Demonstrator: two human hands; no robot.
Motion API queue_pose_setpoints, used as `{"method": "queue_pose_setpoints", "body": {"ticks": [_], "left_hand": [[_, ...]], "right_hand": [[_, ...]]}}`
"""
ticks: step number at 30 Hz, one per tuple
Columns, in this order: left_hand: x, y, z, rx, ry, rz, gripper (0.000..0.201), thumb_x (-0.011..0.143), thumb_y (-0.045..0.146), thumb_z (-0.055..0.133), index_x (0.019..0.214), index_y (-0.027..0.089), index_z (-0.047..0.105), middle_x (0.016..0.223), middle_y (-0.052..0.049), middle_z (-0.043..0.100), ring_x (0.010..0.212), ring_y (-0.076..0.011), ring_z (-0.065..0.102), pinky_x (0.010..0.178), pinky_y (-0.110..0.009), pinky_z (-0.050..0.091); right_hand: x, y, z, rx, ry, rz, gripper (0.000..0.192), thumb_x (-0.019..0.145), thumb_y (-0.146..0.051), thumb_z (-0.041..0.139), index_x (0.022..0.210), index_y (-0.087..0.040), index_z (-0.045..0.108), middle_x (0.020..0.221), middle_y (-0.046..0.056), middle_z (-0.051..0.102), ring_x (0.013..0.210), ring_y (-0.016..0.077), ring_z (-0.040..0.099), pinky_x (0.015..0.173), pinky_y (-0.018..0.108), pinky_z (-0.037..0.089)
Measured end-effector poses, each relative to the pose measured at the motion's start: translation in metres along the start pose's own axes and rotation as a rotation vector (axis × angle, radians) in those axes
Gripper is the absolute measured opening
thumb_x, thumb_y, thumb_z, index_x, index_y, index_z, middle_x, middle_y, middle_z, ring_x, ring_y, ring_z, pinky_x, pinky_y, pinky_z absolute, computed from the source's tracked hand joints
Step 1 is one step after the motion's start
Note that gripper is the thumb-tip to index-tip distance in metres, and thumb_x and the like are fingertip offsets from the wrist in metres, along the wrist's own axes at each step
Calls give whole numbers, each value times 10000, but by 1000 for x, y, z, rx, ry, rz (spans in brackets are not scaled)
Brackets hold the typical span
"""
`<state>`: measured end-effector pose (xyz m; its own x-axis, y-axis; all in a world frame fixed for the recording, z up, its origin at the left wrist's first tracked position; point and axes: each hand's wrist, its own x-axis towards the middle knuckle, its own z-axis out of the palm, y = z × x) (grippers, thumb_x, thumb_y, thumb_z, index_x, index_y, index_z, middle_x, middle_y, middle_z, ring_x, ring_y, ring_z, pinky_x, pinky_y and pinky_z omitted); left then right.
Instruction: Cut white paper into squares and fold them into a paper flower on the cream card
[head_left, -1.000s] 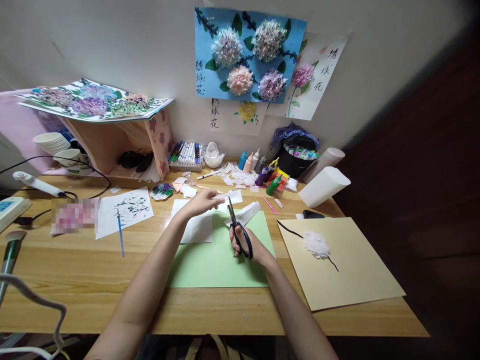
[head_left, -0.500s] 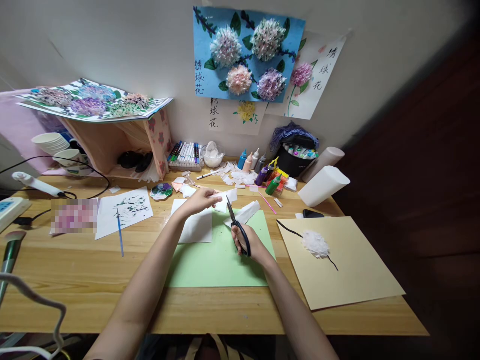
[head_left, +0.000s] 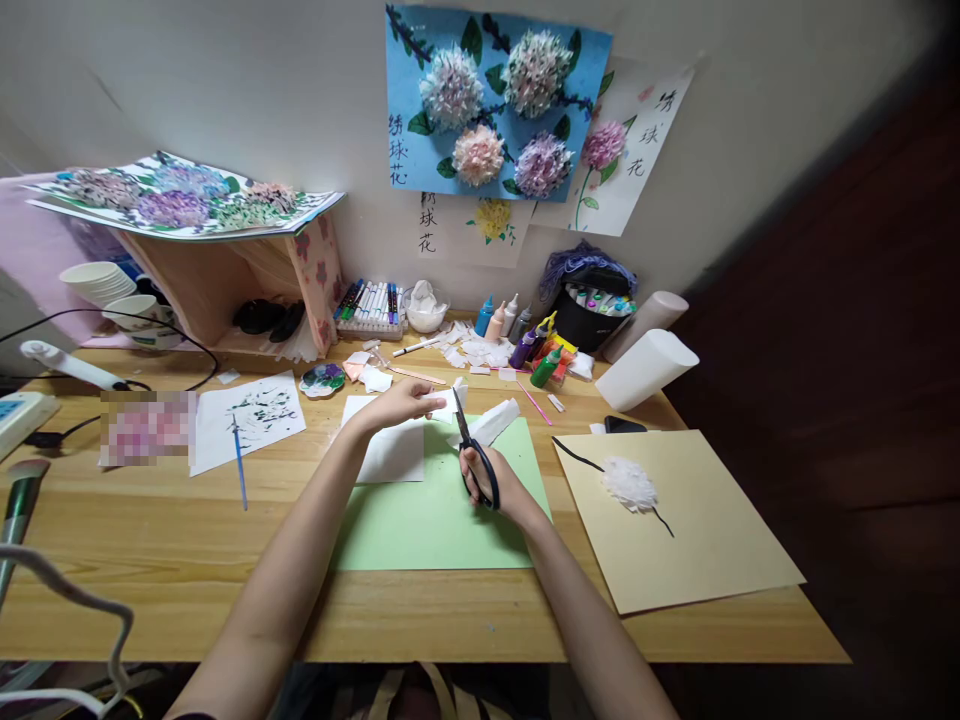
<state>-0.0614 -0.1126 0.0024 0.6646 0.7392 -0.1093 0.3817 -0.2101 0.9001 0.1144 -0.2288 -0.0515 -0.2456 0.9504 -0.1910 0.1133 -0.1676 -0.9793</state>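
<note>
A pale wooden table [head_left: 157,570] carries a spread of paper craft, with the green sheet as the centre of the dial and the wall at 12 o'clock. An open-fronted box [head_left: 319,280] stands at 10 o'clock, a flower picture lying across its top, while a blue flower picture [head_left: 491,110] hangs on the wall at 12. At 3 o'clock lies a tan board [head_left: 697,540] bearing a white flower [head_left: 630,485] on a dark stem line. In front of the person, the green sheet [head_left: 442,535] lies flat, its upper left covered by a white sheet [head_left: 394,455]; a paint-marked paper [head_left: 277,405] rests at 10 with a blue brush [head_left: 241,470] across it. A white roll [head_left: 637,372] leans at 2, near a black bag [head_left: 585,320] of markers. The two hands are apart: the left hand [head_left: 401,403], at 11 o'clock, pinches a strip of white paper between thumb and fingers, and the right hand [head_left: 487,480], at 2 o'clock, is wrapped around the handles of dark scissors [head_left: 466,435]. A torn white piece [head_left: 496,420] lies just right of the blades. Paint bottles [head_left: 547,367] cluster toward 1 o'clock. The strip of white paper [head_left: 448,412] is held at 12, over the green sheet's far edge, with the blade tips at it. White scraps [head_left: 480,350] litter the table beyond.
</note>
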Motion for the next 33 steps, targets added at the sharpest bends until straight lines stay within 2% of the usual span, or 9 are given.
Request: {"method": "queue_pose_setpoints", "body": {"ticks": [6, 9, 12, 17, 21, 24, 26, 29, 33], "left_hand": [[0, -1, -3, -13, -22, -10, 423, 733, 553, 532, 659, 137, 499, 584, 33, 430, 523, -75, 374, 499, -208, 261], [0, -1, -1, -16, -44, -41, 426, 728, 554, 532, 683, 130, 525, 592, 21, 467, 528, -82, 397, 499, -210, 276], [-1, 4, 6, -4, -83, -57, 407, 714, 537, 553, 697, 131, 534, 603, 12, 496, 539, -91, 420, 501, -211, 293], [-1, 16, 21, 16, -200, -17, 392, 727, 523, 542, 692, 133, 546, 622, 6, 523, 572, -105, 463, 536, -221, 334], [0, 16, 21, -35, -181, -48, 373, 721, 507, 562, 736, 135, 541, 661, 4, 531, 597, -110, 494, 564, -223, 368], [3, 8, 16, -81, -106, -74, 340, 692, 457, 608, 745, 129, 536, 654, 6, 530, 593, -106, 500, 566, -220, 374], [6, 1, 12, -86, -6, -83, 325, 687, 441, 613, 711, 128, 525, 628, 6, 531, 579, -105, 500, 560, -220, 373], [9, -10, 3, -86, 189, -96, 340, 672, 455, 616, 687, 127, 524, 615, -2, 543, 561, -108, 507, 550, -228, 380], [8, -16, -10, -110, 388, -118, 386, 620, 481, 651, 695, 119, 542, 585, 2, 537, 535, -112, 509, 536, -238, 388]], "right_hand": [[4, 3, 2, 26, 78, 41, 532, 709, -719, 433, 673, -189, 449, 399, -73, 399, 309, 73, 381, 319, 183, 348], [7, 3, 4, 53, 145, 59, 576, 699, -753, 387, 655, -183, 457, 354, -70, 400, 279, 79, 392, 304, 182, 322], [9, 0, 6, 165, 204, 17, 614, 722, -751, 345, 697, -161, 512, 367, -62, 419, 305, 87, 442, 337, 188, 362], [12, -3, 7, 309, 310, -56, 420, 743, -569, 538, 707, -151, 533, 379, -69, 419, 337, 85, 455, 397, 202, 423], [15, -1, 3, 362, 424, -78, 339, 727, -490, 585, 696, -161, 512, 390, -74, 408, 346, 84, 441, 393, 207, 408], [16, -1, -2, 368, 463, -78, 394, 743, -544, 547, 743, -150, 537, 407, -66, 414, 367, 90, 452, 405, 211, 416], [15, -1, -4, 381, 391, -47, 510, 760, -641, 454, 774, -141, 552, 411, -59, 420, 362, 91, 452, 414, 221, 436], [12, -1, -2, 404, 185, 13, 672, 728, -766, 306, 790, -141, 544, 417, -53, 439, 355, 93, 465, 465, 255, 482], [5, -2, 8, 383, -58, 79, 763, 673, -827, 197, 798, -148, 523, 441, -50, 460, 380, 102, 502, 537, 299, 507]]}}
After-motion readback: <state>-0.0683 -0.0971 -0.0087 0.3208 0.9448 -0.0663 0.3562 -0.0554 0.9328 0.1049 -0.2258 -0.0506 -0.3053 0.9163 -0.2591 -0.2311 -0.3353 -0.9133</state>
